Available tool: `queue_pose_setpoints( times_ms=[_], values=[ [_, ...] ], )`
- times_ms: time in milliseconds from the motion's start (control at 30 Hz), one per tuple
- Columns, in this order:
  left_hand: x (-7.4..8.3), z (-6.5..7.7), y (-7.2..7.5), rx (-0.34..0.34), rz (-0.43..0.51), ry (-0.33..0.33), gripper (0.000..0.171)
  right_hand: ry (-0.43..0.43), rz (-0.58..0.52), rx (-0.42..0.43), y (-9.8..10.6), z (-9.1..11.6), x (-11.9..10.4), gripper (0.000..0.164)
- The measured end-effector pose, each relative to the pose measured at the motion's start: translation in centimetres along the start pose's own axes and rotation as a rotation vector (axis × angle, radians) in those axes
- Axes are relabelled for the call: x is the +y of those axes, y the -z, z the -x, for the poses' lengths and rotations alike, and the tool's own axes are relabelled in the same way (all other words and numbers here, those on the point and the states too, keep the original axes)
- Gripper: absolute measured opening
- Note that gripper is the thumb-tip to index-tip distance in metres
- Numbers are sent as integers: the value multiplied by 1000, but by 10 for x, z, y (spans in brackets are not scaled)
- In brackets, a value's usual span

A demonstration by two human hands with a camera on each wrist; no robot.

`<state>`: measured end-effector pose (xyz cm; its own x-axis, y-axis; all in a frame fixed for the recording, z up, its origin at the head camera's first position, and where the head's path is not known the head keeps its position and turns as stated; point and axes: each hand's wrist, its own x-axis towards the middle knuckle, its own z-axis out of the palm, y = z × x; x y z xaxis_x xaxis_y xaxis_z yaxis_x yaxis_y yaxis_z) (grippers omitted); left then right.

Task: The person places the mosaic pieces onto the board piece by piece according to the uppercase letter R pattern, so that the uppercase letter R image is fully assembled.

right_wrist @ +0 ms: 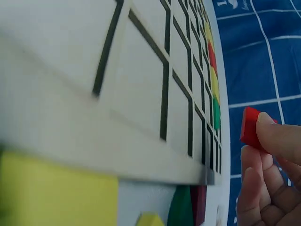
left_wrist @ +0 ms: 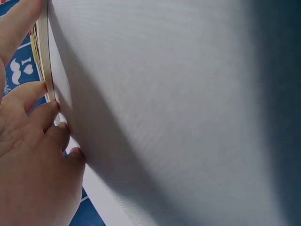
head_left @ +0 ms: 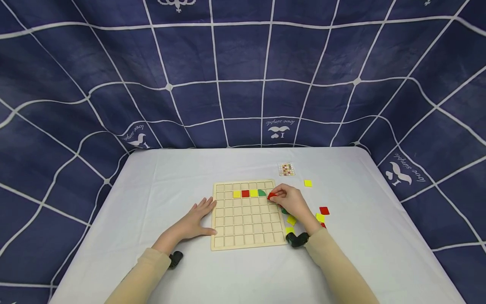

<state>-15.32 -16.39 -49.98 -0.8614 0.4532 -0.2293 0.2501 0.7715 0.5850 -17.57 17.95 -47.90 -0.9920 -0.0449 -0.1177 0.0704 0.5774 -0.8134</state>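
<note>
A wooden grid board (head_left: 243, 219) lies on the white tablecloth. In its second row from the back sit a yellow tile (head_left: 237, 194), a red tile (head_left: 245, 194), another yellow tile (head_left: 253, 193) and a green rounded tile (head_left: 262, 193). Between thumb and fingers my right hand (head_left: 291, 202) pinches a red tile (right_wrist: 251, 128), over the board's right edge beside the green one. My left hand (head_left: 195, 221) is spread at the board's left side, fingertips and thumb against its edge (left_wrist: 44, 52).
Right of the board lie loose tiles: yellow (head_left: 291, 220), green (head_left: 284, 211) and red (head_left: 324, 210), some partly under my right arm. A yellow tile (head_left: 308, 183) lies farther back, near a small patterned card (head_left: 286, 169). A dark blue checked curtain (head_left: 243, 101) hangs behind the table.
</note>
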Motion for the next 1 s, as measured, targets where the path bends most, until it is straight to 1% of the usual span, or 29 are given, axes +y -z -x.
queue_pose_setpoints(
  times_ms=[167,367,533,800,1000],
  values=[
    [1,0,0,1,-1,3,106,27,40,-4,-11,-6,-3,15],
    [1,0,0,4,2,9,106,64,81,4,-18,-10,-4,11],
    [1,0,0,2,5,11,106,83,104,-5,-21,-13,-4,9],
    [2,0,1,0,1,11,105,86,143,-20,-22,-15,-3,8],
    [2,0,0,2,5,9,105,126,191,-7,-24,-16,-4,5]
  ],
)
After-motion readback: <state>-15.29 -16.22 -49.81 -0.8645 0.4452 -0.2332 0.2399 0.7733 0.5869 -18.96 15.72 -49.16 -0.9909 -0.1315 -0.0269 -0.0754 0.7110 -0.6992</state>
